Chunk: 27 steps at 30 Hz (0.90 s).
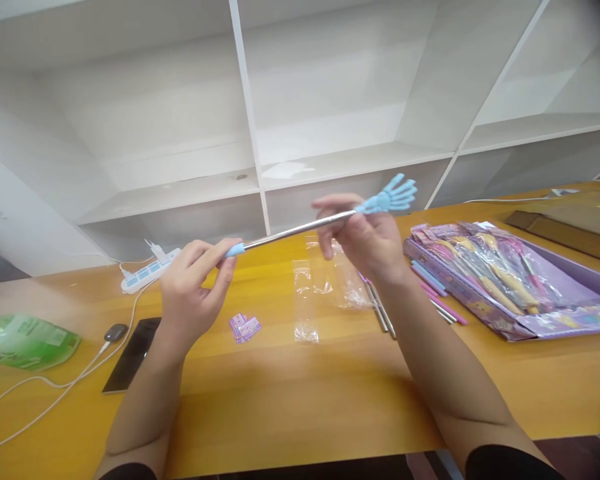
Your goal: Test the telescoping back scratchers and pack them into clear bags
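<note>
A telescopic back scratcher with a silver rod and a light blue, hand-shaped head is held up slantwise above the table. My left hand is closed round its blue handle end, thumb and forefinger near where the rod starts. Up at the head end, my right hand holds the scratcher near the base of the blue head, its thumb against it. Some right fingers stretch out behind the rod and are slightly blurred. Clear plastic wrappers and small purple cards lie on the table below.
At the right stands a purple display box of bagged back scratchers. Loose silver rods and coloured tubes lie beside it. Leftward are a phone, a power strip, cables and a green packet. White shelves rise behind.
</note>
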Each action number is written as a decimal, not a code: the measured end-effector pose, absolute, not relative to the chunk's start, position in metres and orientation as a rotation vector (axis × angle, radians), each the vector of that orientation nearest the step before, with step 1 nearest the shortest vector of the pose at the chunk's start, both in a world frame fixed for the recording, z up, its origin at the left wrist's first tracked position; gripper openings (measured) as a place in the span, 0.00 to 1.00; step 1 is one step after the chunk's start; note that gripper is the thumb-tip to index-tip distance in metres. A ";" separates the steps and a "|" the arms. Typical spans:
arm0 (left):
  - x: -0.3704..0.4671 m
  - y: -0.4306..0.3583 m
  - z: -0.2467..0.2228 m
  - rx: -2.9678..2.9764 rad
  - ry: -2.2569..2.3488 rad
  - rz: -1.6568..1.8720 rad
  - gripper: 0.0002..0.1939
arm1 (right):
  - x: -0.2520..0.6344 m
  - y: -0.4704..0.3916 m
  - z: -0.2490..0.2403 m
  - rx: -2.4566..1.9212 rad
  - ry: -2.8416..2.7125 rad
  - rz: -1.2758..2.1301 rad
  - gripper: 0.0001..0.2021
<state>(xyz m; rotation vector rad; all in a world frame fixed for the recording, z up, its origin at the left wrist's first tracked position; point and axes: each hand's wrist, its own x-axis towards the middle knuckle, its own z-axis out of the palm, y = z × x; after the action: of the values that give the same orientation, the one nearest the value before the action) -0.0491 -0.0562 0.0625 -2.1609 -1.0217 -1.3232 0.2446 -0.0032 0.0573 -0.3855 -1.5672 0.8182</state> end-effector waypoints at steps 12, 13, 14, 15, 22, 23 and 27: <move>-0.068 -0.069 0.069 -2.295 -0.900 -1.133 0.11 | 0.267 -0.007 0.064 -0.824 -1.468 0.160 0.30; -0.069 -0.072 0.069 -2.327 -0.884 -1.169 0.11 | 0.265 -0.005 0.063 -0.847 -1.490 0.127 0.31; -0.070 -0.074 0.070 -2.351 -0.876 -1.225 0.10 | 0.263 -0.004 0.062 -0.860 -1.512 0.120 0.32; -0.070 -0.075 0.071 -2.369 -0.860 -1.297 0.10 | 0.261 -0.002 0.061 -0.865 -1.530 0.130 0.33; -0.064 -0.064 0.075 -2.394 -0.742 -1.674 0.14 | 0.241 0.002 0.051 -0.878 -1.586 0.134 0.28; -0.063 -0.061 0.075 -2.402 -0.724 -1.681 0.13 | 0.238 0.003 0.049 -0.879 -1.588 0.114 0.27; -0.060 -0.056 0.073 -2.397 -0.617 -1.696 0.12 | 0.226 0.007 0.039 -0.875 -1.564 0.058 0.25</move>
<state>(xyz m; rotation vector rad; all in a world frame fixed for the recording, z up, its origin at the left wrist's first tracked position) -0.0604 -0.0564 0.0731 -2.3969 -0.6172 -1.6962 0.2261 0.0070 0.0388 -0.8746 -1.5644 0.0576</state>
